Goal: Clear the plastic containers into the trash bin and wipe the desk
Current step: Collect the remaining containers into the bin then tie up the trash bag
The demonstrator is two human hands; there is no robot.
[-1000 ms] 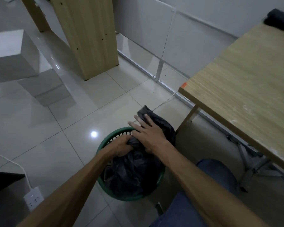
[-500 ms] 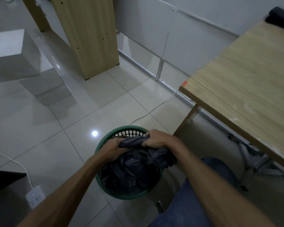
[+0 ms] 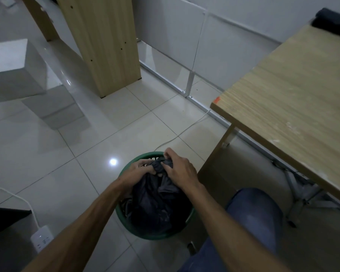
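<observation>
Both hands (image 3: 140,170) (image 3: 180,169) now bunch liner (image 3: 155,199), hiding bin (image 3: 124,216) contents.

bin (image 3: 126,216) contents: hidden by bag (image 3: 155,201) | desk (image 3: 302,107): cut off right

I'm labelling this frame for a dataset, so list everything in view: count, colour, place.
round plastic trash bin: one, green, on the floor beside the desk
crumpled plastic bin bag: one, black, inside the bin
wooden desk: one, light wood, right
dark bundle: one, far desk corner; cannot tell what it is
wooden panel: one, light wood, upright at back
power strip: one, white, floor at lower left
cable: one, white, on the floor behind the bin
floor tiles: many, pale, glossy
left hand: grips the bag's gathered top
right hand: grips the same gathered top
</observation>
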